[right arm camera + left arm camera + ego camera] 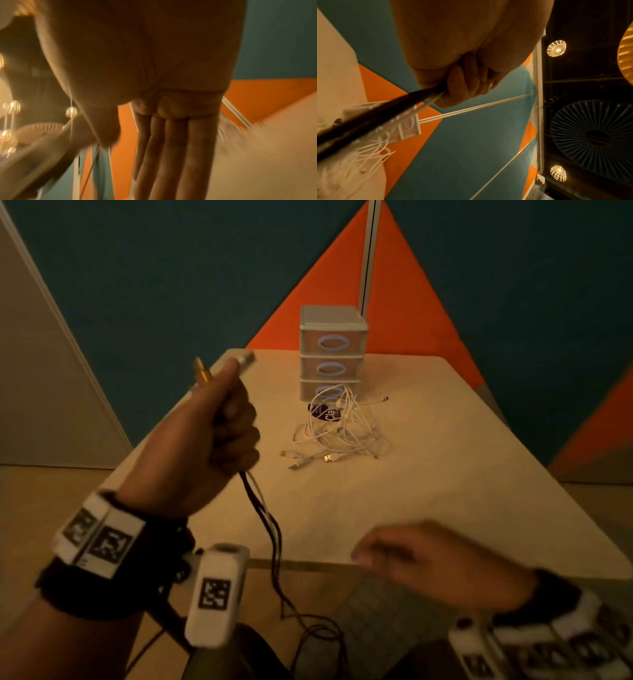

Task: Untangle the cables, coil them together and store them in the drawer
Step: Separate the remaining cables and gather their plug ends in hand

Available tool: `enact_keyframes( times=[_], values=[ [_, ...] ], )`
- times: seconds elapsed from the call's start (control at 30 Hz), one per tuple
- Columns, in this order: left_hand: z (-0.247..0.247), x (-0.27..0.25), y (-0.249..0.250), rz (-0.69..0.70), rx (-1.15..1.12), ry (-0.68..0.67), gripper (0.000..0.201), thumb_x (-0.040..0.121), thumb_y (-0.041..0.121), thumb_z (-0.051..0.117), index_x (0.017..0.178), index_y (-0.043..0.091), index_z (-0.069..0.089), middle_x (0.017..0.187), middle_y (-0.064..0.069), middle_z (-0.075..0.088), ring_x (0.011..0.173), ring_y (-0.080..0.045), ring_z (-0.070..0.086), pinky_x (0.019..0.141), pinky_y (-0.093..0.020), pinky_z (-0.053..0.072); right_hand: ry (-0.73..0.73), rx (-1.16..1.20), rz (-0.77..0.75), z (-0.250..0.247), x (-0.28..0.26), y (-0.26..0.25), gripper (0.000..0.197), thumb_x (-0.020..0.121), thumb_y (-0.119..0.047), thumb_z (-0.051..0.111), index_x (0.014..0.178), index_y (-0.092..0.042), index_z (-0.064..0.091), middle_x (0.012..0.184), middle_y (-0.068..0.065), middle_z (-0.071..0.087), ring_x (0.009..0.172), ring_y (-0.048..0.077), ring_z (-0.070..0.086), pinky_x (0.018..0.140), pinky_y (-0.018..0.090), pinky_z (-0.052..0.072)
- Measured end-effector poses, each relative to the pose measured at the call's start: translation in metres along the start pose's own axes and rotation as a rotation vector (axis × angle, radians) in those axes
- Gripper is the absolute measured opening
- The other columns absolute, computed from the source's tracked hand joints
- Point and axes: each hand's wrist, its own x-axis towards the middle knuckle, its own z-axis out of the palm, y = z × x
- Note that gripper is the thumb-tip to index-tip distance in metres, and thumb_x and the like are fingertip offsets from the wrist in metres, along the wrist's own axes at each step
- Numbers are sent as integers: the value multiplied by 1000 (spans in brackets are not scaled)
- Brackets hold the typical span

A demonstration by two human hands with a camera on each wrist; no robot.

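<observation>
My left hand (pixel 219 422) is raised over the table's left side and grips a bundle of black and white cables (pixel 267 525). Their plug ends, one gold (pixel 202 373) and one silver (pixel 245 359), stick out above the fist. The cables hang down past the table's front edge toward the floor. In the left wrist view the fingers (pixel 464 83) curl round the dark cables (pixel 385 112). My right hand (pixel 431 559) hovers blurred over the front edge, fingers (pixel 171 155) straight, holding nothing. A tangle of white cables (pixel 339 429) lies before the small three-drawer unit (pixel 332 350); its drawers are shut.
The beige table (pixel 445 474) stands against a teal and orange wall. A dark round sticker (pixel 323 412) lies under the white tangle. Loose USB plugs (pixel 308 458) lie at the tangle's front. More black cable (pixel 318 631) loops below the table edge.
</observation>
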Motion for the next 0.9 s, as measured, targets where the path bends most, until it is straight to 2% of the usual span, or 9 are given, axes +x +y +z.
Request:
enact_keyframes(
  times=[0.1, 0.17, 0.23, 0.27, 0.33, 0.47, 0.63, 0.83, 0.9],
  values=[
    [5, -2, -23, -34, 32, 38, 38, 103, 41, 42, 84, 15, 61, 58, 0, 17, 47, -13, 13, 45, -28, 16, 170, -53, 2, -56, 38, -23, 11, 97, -24, 65, 101, -20, 75, 86, -3, 76, 73, 10, 72, 69, 19, 57],
    [7, -2, -34, -32, 77, 66, 34, 104, 35, 43, 108, 12, 68, 54, -1, 26, 48, -15, 16, 47, -32, 15, 218, -219, 38, -77, 72, -28, 12, 97, -24, 64, 97, -26, 75, 82, -9, 76, 67, 5, 71, 67, 21, 55],
    [7, -2, -40, -36, 78, 92, 32, 104, 29, 44, 121, 17, 69, 53, -2, 29, 48, -16, 17, 49, -33, 15, 182, -405, 109, -81, 106, -25, 14, 96, -28, 61, 99, -31, 75, 92, -11, 76, 73, 5, 69, 71, 26, 51],
    [6, -2, -41, -43, 61, 102, 32, 103, 26, 45, 123, 20, 69, 52, -3, 29, 48, -15, 17, 49, -33, 15, 157, -519, 145, -79, 120, -22, 17, 96, -30, 60, 105, -32, 74, 102, -11, 75, 83, 8, 68, 74, 26, 48],
    [1, -3, -42, -77, -2, 121, 33, 101, 23, 46, 125, 22, 69, 53, -3, 29, 47, -15, 18, 50, -33, 13, 117, -729, 205, -72, 144, -14, 25, 95, -34, 59, 117, -32, 71, 119, -7, 69, 105, 17, 65, 78, 27, 43],
    [-14, -6, -42, -139, -95, 105, 35, 98, 22, 47, 126, 22, 69, 50, -1, 30, 43, -11, 20, 48, -31, 11, 72, -898, 283, -64, 171, 1, 29, 91, -33, 62, 119, -29, 68, 119, 0, 69, 107, 24, 65, 76, 31, 46],
    [-21, -7, -42, -126, -45, 42, 34, 95, 22, 47, 120, 16, 70, 53, -2, 29, 44, -12, 19, 46, -32, 13, 4, -860, 274, -65, 180, 13, 36, 91, -30, 65, 126, -33, 61, 127, -4, 64, 112, 21, 61, 76, 28, 40],
    [-20, -1, -48, -130, -24, 50, 33, 93, 23, 50, 117, 5, 66, 58, -3, 30, 46, -13, 19, 46, -32, 16, 0, -796, 226, -79, 179, 9, 14, 92, -39, 67, 103, -32, 72, 101, -11, 64, 99, 15, 62, 77, 29, 44],
    [-18, 2, -49, -122, -4, 42, 32, 93, 24, 50, 113, 8, 69, 59, -3, 30, 48, -15, 17, 47, -32, 16, 61, -645, 173, -96, 174, 3, 16, 98, -40, 60, 104, -29, 70, 103, -8, 67, 98, 17, 65, 79, 30, 48]
  ],
)
